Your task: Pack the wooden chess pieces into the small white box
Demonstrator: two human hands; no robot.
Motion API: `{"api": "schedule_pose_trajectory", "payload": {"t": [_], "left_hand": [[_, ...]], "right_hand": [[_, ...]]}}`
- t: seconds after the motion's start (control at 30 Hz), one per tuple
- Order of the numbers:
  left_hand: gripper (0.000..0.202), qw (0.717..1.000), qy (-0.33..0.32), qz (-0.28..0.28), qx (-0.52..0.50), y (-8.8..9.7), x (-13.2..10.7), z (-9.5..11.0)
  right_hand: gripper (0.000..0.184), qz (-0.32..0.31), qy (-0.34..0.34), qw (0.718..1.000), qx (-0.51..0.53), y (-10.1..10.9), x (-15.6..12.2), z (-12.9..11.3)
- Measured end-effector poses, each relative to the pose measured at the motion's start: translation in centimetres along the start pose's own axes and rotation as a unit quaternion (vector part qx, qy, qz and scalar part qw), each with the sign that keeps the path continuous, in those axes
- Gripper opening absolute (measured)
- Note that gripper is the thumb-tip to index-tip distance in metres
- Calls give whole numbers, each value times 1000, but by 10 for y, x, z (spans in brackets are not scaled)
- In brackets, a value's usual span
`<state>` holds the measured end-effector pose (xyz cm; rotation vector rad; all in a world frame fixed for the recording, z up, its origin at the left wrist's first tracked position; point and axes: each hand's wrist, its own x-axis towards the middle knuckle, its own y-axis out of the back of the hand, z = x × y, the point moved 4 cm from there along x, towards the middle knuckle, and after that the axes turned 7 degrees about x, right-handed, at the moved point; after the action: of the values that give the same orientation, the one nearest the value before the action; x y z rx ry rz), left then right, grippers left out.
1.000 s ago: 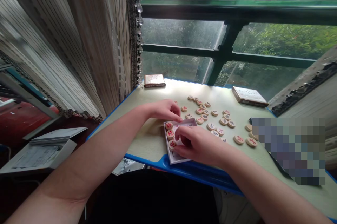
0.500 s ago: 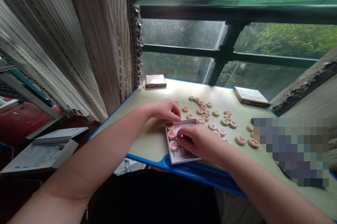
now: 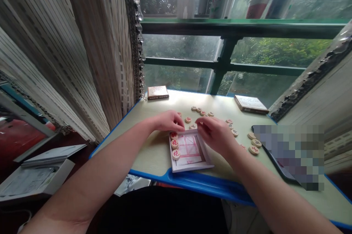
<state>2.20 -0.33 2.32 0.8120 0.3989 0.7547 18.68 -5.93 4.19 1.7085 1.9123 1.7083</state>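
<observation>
A shallow white box [image 3: 191, 170] lies near the table's front edge. Three round wooden xiangqi pieces [image 3: 175, 143] with red characters stand in a column along its left side, on a sheet printed with pink grid lines. My left hand [image 3: 169, 120] is at the box's far left corner, fingers bent in and closed; whatever they grip is hidden. My right hand [image 3: 216, 133] hovers past the box's right side, over loose pieces, its fingers curved and apart, with nothing visible in them. A piece with a dark character [image 3: 193, 127] lies just beyond the box, near my right fingertips.
More loose pieces [image 3: 254, 150] are scattered beyond and right of the box. A blurred dark flat object [image 3: 286, 157] lies at the right. Two small boxes, a left one [image 3: 158, 92] and a right one [image 3: 250, 104], sit at the back below the window. Curtains [image 3: 110, 43] hang on the left.
My right hand has lifted out of the box and moved up and right to the loose pieces. My left hand stays at the box's far left corner. The view has tilted up slightly.
</observation>
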Motion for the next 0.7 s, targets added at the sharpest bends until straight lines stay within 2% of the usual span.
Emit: {"api": "schedule_pose_trajectory", "payload": {"t": [0.03, 0.1, 0.17, 0.23, 0.3, 0.43, 0.53, 0.7], "left_hand": [[20, 1000, -5, 27, 9, 1, 1, 0], [22, 994, -3, 104, 37, 6, 3, -2], [26, 978, 10, 187, 89, 13, 4, -7], [26, 957, 20, 239, 162, 19, 4, -13], [30, 947, 38, 246, 205, 23, 4, -22], [35, 957, 60, 195, 208, 23, 5, -34], [32, 961, 64, 167, 211, 20, 6, -34], [28, 969, 60, 171, 165, 18, 7, -31]], "right_hand": [[17, 21, -57, 998, -21, 1, 2, 13], [17, 12, -146, 987, -67, -1, 5, 34], [20, -24, -182, 978, -97, -6, 7, 46], [22, -54, -192, 972, -123, -8, 8, 51], [25, -74, -190, 969, -141, -9, 8, 52], [27, -99, -186, 967, -145, -10, 7, 53], [26, -102, -190, 967, -136, -10, 6, 56], [24, -108, -184, 970, -116, -9, 8, 56]]}}
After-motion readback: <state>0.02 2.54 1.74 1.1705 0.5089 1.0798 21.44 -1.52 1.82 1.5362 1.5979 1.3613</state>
